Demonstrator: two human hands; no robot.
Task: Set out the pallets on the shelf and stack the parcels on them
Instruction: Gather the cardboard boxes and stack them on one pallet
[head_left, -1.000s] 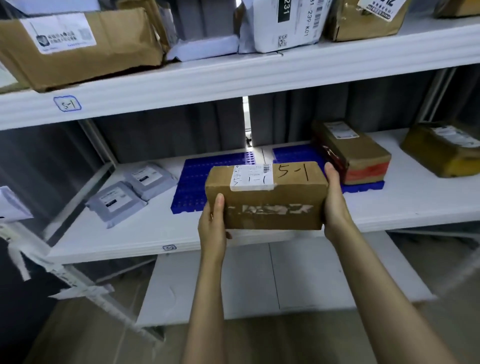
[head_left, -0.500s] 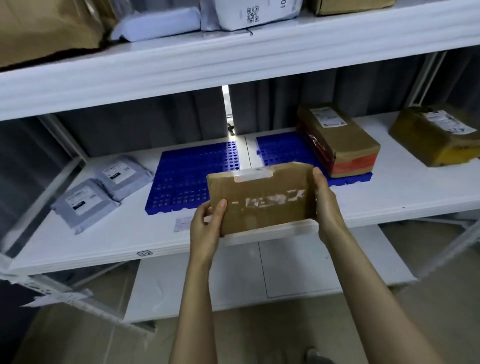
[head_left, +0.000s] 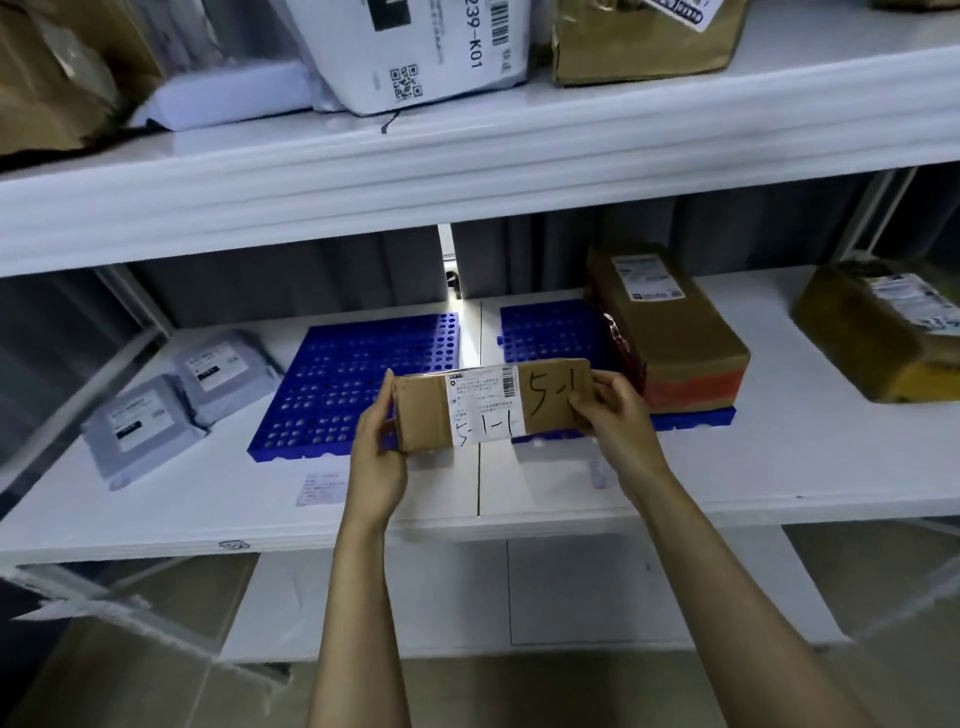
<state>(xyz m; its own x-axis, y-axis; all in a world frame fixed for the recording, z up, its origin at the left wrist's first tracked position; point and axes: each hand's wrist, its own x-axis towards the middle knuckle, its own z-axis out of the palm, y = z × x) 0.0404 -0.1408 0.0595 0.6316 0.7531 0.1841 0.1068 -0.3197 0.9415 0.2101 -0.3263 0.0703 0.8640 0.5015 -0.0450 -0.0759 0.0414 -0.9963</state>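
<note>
I hold a small brown cardboard parcel, marked "5-1" with a white label, over the front of the middle shelf. My left hand grips its left end and my right hand grips its right end. The labelled face is tipped toward me. Behind it lie two blue perforated pallets: the left pallet is bare, and the right pallet carries a larger brown box with red tape along its front.
Two grey mailer bags lie at the shelf's left. A yellow-brown parcel sits at the far right. The upper shelf holds a white bag and brown parcels. Paper slips lie near the shelf's front edge. A lower white shelf shows below.
The parcel has moved forward over the shelf, between the two pallets, and turned so its labelled face shows again. Both hands still hold its ends.
</note>
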